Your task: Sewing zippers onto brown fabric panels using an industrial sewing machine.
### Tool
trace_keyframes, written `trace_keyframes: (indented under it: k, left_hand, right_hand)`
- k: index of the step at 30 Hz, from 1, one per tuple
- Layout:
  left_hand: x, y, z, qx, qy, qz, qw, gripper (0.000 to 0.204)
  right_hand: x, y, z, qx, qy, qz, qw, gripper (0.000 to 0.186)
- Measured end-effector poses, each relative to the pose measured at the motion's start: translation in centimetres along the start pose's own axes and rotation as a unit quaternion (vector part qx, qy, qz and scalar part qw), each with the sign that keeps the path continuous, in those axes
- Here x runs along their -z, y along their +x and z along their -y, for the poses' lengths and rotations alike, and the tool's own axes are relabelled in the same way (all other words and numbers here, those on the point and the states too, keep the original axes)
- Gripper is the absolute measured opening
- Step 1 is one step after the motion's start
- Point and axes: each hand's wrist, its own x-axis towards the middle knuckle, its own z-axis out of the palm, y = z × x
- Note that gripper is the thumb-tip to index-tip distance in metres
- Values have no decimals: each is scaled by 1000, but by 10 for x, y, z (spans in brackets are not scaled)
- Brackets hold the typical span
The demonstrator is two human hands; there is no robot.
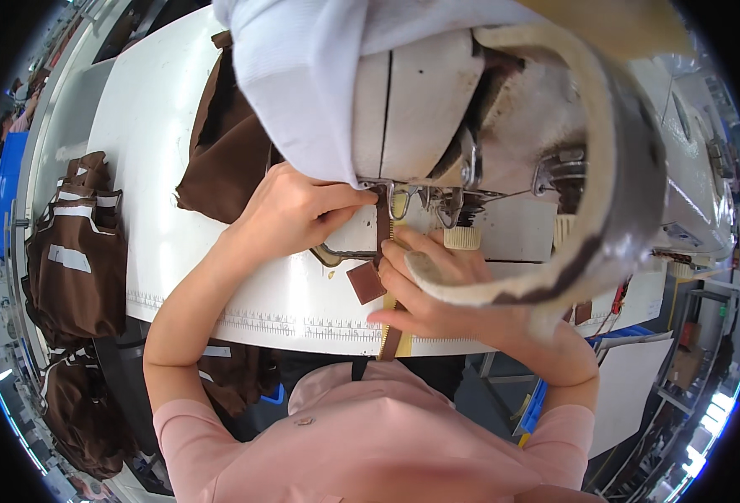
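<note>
Brown zipper strip (pixel 384 225) on the worktop (pixel 156 226), long axis running from the sewing machine (pixel 429 109) straight toward the person (pixel 378 419). Right hand (pixel 437 285) nearer, fingers bunched over it, thumb apart; left hand (pixel 290 210) just left of its top, thumb and forefinger nearly meeting, perhaps pinching its edge.

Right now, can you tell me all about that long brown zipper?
The zipper is narrow and brown, like cloth tape, with metal-looking gold teeth. It runs from the sewing machine across the white table to the front edge. The right hand lies over its middle, hiding part of it. The left hand has fingertips beside its upper end; I can't tell if they touch.
</note>
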Motion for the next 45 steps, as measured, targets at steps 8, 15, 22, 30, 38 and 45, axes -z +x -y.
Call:
trace_keyframes:
  k: [8, 15, 22, 30, 38, 45]
  left_hand:
    - [4, 2, -4, -62, 74, 8, 995, 23]
    - [-4, -2, -1, -88, 75, -8, 993, 21]
    - [1, -2, -8, -48, 49, 30, 997, 16]
    - [-10, -4, 1, -75, 74, -8, 994, 16]
    - [-11, -7, 4, -90, 84, -13, 992, 22]
    - [-9, -15, -36, -243, -15, 52, 968, 22]
  right_hand:
    - [-10, -1, -3, 57, -78, -42, 994, 14]
    - [-7, -3, 3, 55, -82, -21, 995, 19]
    - [-4, -8, 10, 108, -93, -46, 989, 18]
    - [-2, -24, 32, 238, -65, 7, 969, 21]
    - [16, -18, 37, -19, -76, -8, 997, 19]
    - [13, -20, 22, -99, -36, 27, 994, 17]
